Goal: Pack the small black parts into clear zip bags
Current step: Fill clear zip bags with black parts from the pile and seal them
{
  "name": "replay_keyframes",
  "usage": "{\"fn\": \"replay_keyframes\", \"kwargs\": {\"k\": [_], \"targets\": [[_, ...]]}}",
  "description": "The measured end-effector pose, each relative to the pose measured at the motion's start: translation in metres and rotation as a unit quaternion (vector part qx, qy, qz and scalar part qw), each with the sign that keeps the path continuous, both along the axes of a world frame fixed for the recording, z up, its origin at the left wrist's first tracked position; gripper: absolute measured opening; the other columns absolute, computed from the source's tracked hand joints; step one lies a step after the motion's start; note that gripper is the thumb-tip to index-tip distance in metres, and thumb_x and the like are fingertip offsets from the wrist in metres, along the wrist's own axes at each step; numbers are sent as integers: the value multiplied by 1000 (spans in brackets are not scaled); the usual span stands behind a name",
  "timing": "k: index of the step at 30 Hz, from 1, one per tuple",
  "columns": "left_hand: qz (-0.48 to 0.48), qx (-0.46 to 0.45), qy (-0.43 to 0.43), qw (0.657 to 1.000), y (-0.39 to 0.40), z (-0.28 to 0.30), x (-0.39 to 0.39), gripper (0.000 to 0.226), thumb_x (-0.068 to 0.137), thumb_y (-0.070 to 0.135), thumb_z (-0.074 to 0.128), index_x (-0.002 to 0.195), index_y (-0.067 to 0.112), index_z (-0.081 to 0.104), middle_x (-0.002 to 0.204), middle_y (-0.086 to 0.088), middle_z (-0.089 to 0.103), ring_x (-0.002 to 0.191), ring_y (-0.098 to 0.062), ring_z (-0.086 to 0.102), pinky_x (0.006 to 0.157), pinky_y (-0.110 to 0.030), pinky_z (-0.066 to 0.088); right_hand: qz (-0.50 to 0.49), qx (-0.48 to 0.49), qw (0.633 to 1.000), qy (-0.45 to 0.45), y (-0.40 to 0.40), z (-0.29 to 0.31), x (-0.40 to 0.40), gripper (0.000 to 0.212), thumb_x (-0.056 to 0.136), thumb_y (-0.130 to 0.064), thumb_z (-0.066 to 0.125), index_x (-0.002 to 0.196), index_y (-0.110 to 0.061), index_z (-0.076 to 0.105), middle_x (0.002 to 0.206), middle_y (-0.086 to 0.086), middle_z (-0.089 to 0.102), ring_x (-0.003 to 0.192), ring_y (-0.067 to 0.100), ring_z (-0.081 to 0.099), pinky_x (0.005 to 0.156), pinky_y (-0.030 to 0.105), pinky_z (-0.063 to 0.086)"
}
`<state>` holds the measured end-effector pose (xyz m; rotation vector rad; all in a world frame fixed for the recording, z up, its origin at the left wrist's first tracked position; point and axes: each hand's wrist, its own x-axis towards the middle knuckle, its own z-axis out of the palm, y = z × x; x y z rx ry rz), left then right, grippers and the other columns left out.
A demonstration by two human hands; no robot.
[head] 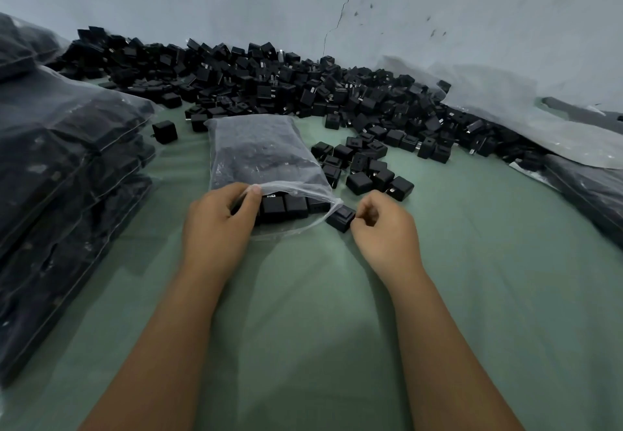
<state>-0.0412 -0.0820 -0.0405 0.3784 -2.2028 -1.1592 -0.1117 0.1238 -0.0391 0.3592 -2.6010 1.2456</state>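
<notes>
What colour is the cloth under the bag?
The cloth is pale green, seen in the head view.

No readable text anywhere: black parts (340,100) plain, clear bag (259,150) unprinted, stacked packed bags (67,147) show no legible label.

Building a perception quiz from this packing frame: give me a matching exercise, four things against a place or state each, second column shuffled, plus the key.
Things:
1. left hand
2. right hand
3. loose pile of black parts
4. stack of filled bags

Places or states:
A. heaped along the far wall
B. holds up the upper edge of the open bag mouth
C. piled at the left edge of the green cloth
D. pinches a single black part just outside the bag mouth

Pairs: 1-B, 2-D, 3-A, 4-C
</notes>
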Motion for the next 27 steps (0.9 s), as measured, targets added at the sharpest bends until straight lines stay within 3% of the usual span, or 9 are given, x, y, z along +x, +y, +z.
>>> {"fn": "replay_keyframes", "kwargs": {"k": [2,6,9,13,16,18,21,24,27], "targets": [[-12,10,6,1000,2,1,1,26,85,44,53,94,28,72,86,15,72,87,-7,65,83,-37,53,28,10,1000,5,3,3,2,19,72,0,54,65,-17,55,62,-3,54,59,13,47,56,31,43],[-15,6,6,1000,2,1,1,29,83,41,53,101,31,73,94,15,73,95,-7,66,90,-39,53,35,31,999,9,4,4,1,19,78,0,53,69,-6,69,74,5,63,73,20,55,66,35,47],[-15,30,19,999,2,2,1,29,87,41,50,100,33,75,93,19,73,94,-2,66,89,-36,53,-18,16,999,29,3,4,2,18,80,0,50,68,5,63,71,15,60,69,29,54,60,38,43],[-5,-14,45,999,3,3,0,31,93,39,46,104,33,74,95,20,72,95,-3,64,85,-29,51,-66,-105,985,123,-7,11,16,18,72,2,42,55,6,47,53,15,44,55,32,42,49,35,29],[-7,-50,90,995,5,4,-1,31,95,34,47,107,25,74,97,24,65,94,5,58,84,-9,42,15,-121,981,149,-31,12,34,20,72,-1,43,53,0,50,54,6,47,57,23,45,53,32,36],[0,-65,115,991,6,4,-1,31,95,34,49,111,21,73,98,24,61,94,9,53,84,-8,39,65,-78,984,147,-50,10,42,21,75,-5,47,61,-6,63,64,1,59,68,16,53,65,26,43],[1,-84,136,987,6,3,-2,33,96,36,47,115,21,70,99,27,58,93,10,52,84,-23,43,121,-27,984,124,-67,8,47,26,80,-6,50,93,-6,72,95,0,67,93,13,57,86,18,42],[2,-90,139,986,5,1,-3,30,98,32,49,117,21,69,103,25,59,97,7,53,86,-24,44,141,37,981,132,-68,6,46,28,84,-10,54,109,-3,65,113,5,61,107,20,52,98,25,39],[4,-97,135,986,4,0,-3,30,99,32,49,119,21,68,107,22,60,100,8,52,88,-12,41,131,188,964,139,-68,3,47,43,91,-33,48,125,-7,55,127,5,51,120,22,42,108,34,32]]}}
